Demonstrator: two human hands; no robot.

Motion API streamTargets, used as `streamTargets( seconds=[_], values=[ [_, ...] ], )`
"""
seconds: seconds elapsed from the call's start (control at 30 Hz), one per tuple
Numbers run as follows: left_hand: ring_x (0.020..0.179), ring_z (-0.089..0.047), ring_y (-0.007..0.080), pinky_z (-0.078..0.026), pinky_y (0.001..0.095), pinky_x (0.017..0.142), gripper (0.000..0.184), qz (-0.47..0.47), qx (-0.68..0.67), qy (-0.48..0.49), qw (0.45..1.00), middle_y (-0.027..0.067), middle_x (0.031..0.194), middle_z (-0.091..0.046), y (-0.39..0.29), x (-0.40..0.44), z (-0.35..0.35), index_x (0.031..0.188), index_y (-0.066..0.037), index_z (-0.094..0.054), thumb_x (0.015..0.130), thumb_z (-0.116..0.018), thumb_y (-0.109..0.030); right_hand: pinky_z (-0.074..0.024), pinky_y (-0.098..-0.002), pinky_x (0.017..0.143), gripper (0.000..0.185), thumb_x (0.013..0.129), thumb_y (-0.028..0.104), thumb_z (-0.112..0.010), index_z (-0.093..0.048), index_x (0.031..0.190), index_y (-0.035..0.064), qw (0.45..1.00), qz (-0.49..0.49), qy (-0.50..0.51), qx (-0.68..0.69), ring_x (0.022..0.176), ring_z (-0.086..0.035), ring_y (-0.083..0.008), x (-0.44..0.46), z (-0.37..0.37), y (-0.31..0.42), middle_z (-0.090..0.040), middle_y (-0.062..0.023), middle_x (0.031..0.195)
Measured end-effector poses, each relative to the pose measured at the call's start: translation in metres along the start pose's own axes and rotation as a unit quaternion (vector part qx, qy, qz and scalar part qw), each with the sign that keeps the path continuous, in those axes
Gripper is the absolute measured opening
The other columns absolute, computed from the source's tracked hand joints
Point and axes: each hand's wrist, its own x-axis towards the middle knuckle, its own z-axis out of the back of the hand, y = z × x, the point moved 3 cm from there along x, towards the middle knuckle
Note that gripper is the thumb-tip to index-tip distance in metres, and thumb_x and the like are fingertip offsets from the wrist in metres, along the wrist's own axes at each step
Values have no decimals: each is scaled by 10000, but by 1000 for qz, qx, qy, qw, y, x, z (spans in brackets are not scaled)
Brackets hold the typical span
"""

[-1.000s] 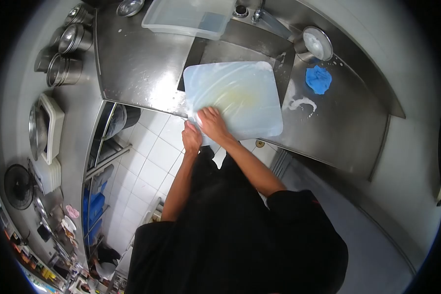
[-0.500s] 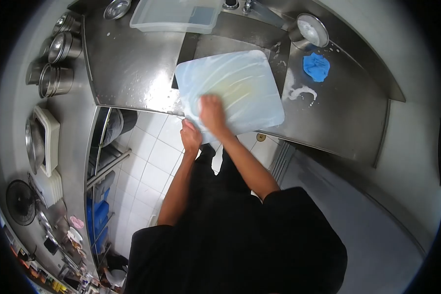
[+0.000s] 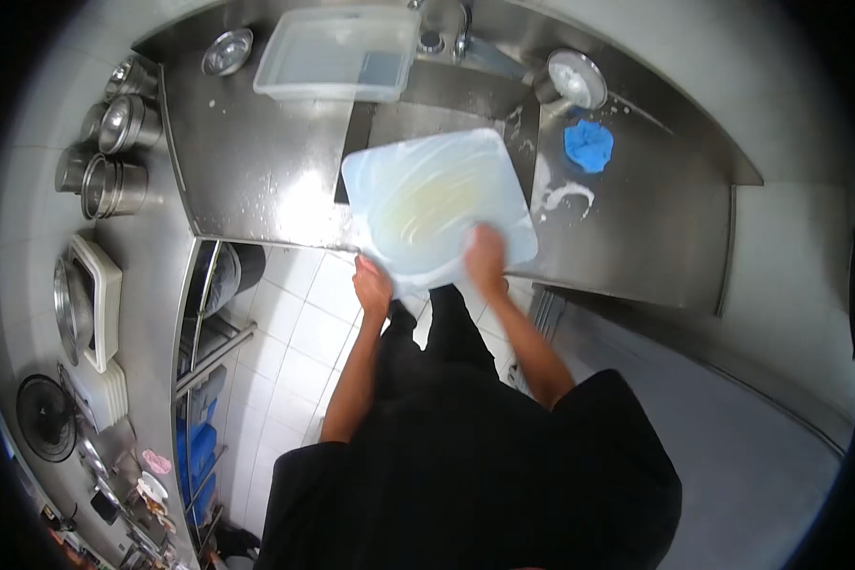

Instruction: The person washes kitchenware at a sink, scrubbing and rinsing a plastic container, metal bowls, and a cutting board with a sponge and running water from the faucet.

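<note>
A pale, translucent plastic lid (image 3: 442, 204) is tilted over the near edge of the sink, with curved soapy streaks across its face. My left hand (image 3: 372, 286) grips the lid's near left corner, fingers wrapped round the rim. Pressed on the lid's right side, near its lower edge, is my right hand (image 3: 485, 258). Its fingers are bunched and smeared by motion, and whatever lies under them is hidden. To the right on the steel counter are a crumpled blue cloth (image 3: 589, 145) and a metal pot (image 3: 575, 80) with white suds inside.
Behind the lid is the steel sink (image 3: 427, 121) with a faucet (image 3: 463, 33). A clear plastic tub (image 3: 337, 90) and a metal bowl (image 3: 228, 53) stand at the back left. Stacked metal pots (image 3: 114, 185) and white trays (image 3: 100, 389) line the left counter.
My right hand has swept across the lid from its left side to its lower right. My left hand keeps its hold on the corner. The view has shifted slightly.
</note>
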Motion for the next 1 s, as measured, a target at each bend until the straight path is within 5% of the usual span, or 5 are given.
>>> streamTargets(
  seconds=[0.27,0.4,0.67,0.83,1.0],
  values=[
    [931,-570,552,-442,583,791,411,-19,-46,6,999,383,970,-606,5,0,2,1112,76,-542,1017,-310,-250,-454,-485,780,64,814,80,-567,-572,832,18,951,209,150,173,847,-576,-372,34,-7,12,-596,-183,840],
    [935,-564,556,-441,583,779,414,-32,-75,-3,997,373,948,-607,13,2,-1,1097,51,-549,1027,-293,-266,-463,-476,855,191,823,102,-604,-600,986,2,995,30,32,94,969,-595,-395,160,5,-186,-624,-213,965],
    [976,-550,557,-432,575,779,442,-16,-82,-8,996,370,975,-603,12,1,-1,1125,42,-554,1040,-283,-295,-458,-470,911,317,890,341,-632,-640,1078,86,954,-289,-78,2,1103,-582,-362,371,124,-261,-632,-174,1150],
    [962,-550,556,-435,575,759,436,-6,-92,-13,996,368,951,-600,8,3,0,1094,35,-561,1041,-279,-294,-413,-443,995,393,844,240,-676,-603,1191,71,968,74,-102,218,1142,-544,-351,434,69,-146,-615,-149,1149],
    [918,-559,554,-427,584,718,411,-18,-66,-18,997,356,908,-604,3,-4,6,1035,31,-563,1032,-283,-269,-345,-465,1072,467,930,310,-563,-498,1326,73,941,132,-49,309,1242,-463,-375,487,79,27,-488,-196,1355]
  ],
)
